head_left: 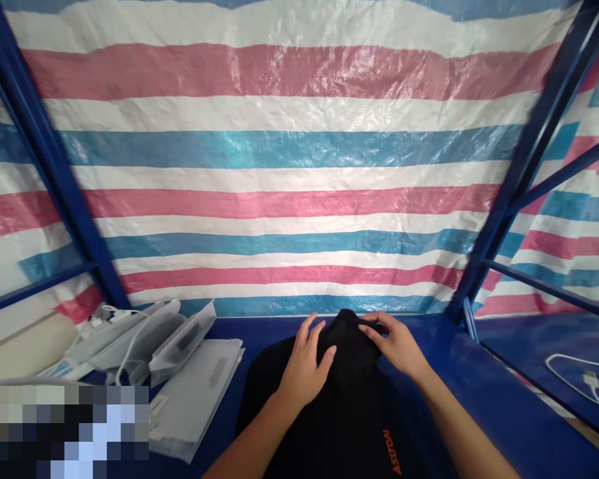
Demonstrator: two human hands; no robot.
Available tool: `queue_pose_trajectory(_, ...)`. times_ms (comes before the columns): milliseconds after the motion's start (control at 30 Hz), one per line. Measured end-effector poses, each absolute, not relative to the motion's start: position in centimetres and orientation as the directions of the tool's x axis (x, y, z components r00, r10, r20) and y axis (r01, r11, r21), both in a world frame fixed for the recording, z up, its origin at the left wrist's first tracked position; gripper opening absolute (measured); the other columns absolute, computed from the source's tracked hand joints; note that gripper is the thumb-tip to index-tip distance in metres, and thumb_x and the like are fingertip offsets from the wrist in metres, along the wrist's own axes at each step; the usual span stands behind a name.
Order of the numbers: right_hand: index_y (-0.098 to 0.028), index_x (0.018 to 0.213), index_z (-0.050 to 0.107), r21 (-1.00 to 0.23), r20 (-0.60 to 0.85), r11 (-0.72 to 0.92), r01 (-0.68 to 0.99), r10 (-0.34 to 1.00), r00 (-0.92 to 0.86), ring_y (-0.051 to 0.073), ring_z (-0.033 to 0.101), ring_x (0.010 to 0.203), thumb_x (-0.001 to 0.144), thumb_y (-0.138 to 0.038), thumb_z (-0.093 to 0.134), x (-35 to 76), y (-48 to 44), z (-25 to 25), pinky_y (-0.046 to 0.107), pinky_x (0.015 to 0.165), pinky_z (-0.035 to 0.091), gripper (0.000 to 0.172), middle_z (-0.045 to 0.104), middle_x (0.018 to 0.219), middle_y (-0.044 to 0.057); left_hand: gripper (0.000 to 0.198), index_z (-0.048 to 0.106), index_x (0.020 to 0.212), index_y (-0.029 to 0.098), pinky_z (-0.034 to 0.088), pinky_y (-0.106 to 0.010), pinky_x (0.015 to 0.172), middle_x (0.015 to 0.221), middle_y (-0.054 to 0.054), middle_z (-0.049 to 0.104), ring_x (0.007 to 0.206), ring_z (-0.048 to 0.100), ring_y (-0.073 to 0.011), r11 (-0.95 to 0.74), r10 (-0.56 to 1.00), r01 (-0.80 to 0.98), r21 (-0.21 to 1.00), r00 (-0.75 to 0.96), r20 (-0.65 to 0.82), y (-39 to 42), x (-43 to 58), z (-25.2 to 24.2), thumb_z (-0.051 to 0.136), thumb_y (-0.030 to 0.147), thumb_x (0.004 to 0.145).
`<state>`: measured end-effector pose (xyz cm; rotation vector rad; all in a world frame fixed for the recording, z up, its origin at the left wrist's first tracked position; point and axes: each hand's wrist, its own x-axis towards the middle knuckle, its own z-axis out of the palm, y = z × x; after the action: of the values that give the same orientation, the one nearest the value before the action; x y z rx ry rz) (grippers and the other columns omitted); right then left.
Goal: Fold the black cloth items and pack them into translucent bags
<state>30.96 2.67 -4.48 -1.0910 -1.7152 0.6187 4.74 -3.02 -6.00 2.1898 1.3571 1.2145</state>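
A black fabric item point(337, 426) with orange lettering near its lower right lies bunched on the blue surface. I cannot tell whether it is a garment or a bag. My left hand point(305, 369) rests against its left side, fingers spread and thumb apart. At the raised top fold, my right hand point(392, 339) pinches the black fabric between thumb and fingers. The lower part of the item runs out of view at the bottom edge.
Several translucent zip pouches point(194, 392) with white cables lie on the blue surface point(459, 392) at left. Blue metal posts point(524, 159) stand on both sides, before a striped plastic sheet point(289, 146). A white USB cable point(590, 379) lies far right.
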Motion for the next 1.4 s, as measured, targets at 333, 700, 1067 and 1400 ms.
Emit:
queue_pose_trajectory(333,-0.023,0.11,0.074,-0.942,0.318,0.325,0.087,0.944,-0.091,0.03,0.075,0.102,0.082,-0.063,0.086,29.3,1.2,-3.4,0.036,0.081,0.061,0.05,0.08,0.11,0.009,0.077,0.038,0.164,0.023,0.037,-0.056,0.127,0.163,-0.018,0.051,0.151,0.049,-0.0345,-0.318,0.948,0.454,0.832,0.161,0.274,-2.2,4.1,-6.6,0.068,0.053,0.1)
queue_pose_trajectory(700,-0.023,0.096,0.072,-0.654,0.199,0.208,0.727,0.975,-0.1,0.034,0.074,0.095,0.09,-0.062,0.068,32.4,4.0,-8.3,0.042,0.084,0.053,0.039,0.08,0.1,0.012,0.062,0.048,0.157,0.019,0.038,-0.055,0.124,0.149,-0.017,0.061,0.141,0.055,-0.0348,-0.331,0.936,0.646,0.688,0.132,0.326,-2.7,4.7,-6.3,0.059,0.048,0.103)
queue_pose_trajectory(1067,-0.023,0.094,0.068,-0.627,0.182,0.216,0.749,0.975,-0.128,0.034,0.075,0.091,0.092,-0.061,0.066,32.0,4.1,-8.2,0.041,0.078,0.052,0.038,0.079,0.096,0.012,0.052,0.061,0.145,0.021,0.038,-0.059,0.123,0.148,-0.015,0.065,0.143,0.055,-0.038,-0.292,0.949,0.645,0.706,0.106,0.296,-2.9,4.7,-6.3,0.061,0.047,0.1)
queue_pose_trajectory(1400,-0.024,0.103,0.065,-0.692,0.28,0.343,0.635,0.939,-0.201,0.03,0.072,0.094,0.098,-0.056,0.059,30.0,3.1,-7.0,0.04,0.084,0.052,0.033,0.076,0.1,0.008,0.061,0.061,0.142,0.024,0.057,-0.041,0.104,0.142,-0.014,0.067,0.128,0.068,-0.0303,0.127,0.986,-0.248,0.96,0.138,-0.095,-3.1,6.0,-4.8,0.081,0.049,0.09)
